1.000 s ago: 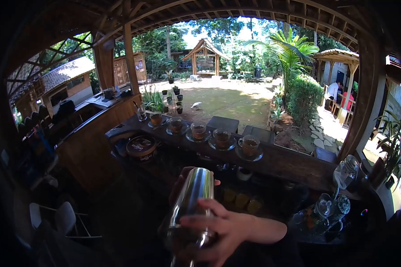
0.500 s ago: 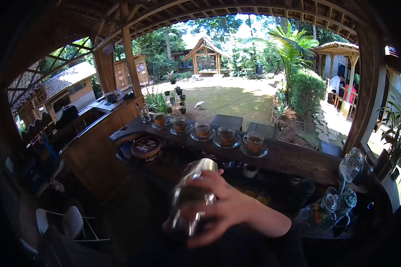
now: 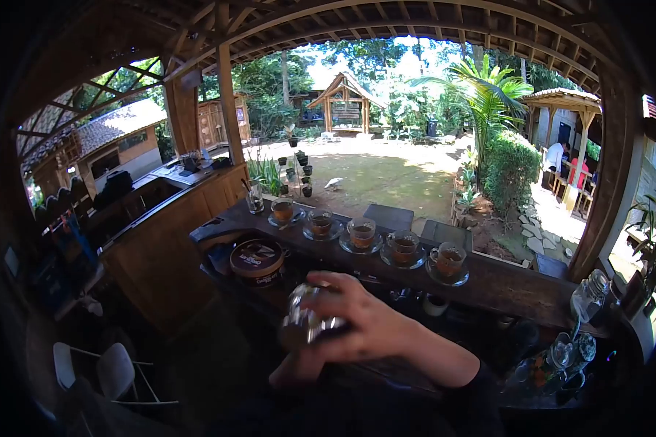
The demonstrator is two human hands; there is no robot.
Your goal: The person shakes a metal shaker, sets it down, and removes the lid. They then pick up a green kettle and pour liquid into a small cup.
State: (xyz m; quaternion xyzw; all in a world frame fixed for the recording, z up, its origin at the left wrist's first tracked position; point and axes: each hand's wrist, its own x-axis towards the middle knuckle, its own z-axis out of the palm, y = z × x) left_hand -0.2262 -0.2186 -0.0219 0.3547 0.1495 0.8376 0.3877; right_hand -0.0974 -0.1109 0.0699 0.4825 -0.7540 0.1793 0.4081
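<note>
Metal shaker (image 3: 307, 318) under fingers (image 3: 329, 280) of R hand (image 3: 366, 324); L hand (image 3: 299, 368) just below.

The visible right sleeve (image 3: 479, 397) is very dark.

Shaker (image 3: 307, 323): shiny metal; cups (image 3: 361, 236) & saucers (image 3: 448, 280) clr glass; bar top (image 3: 521, 293) dk wood.

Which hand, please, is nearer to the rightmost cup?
Right. The right hand, on the shaker, is below and left of that cup; the left hand is lower and farther left.
</note>
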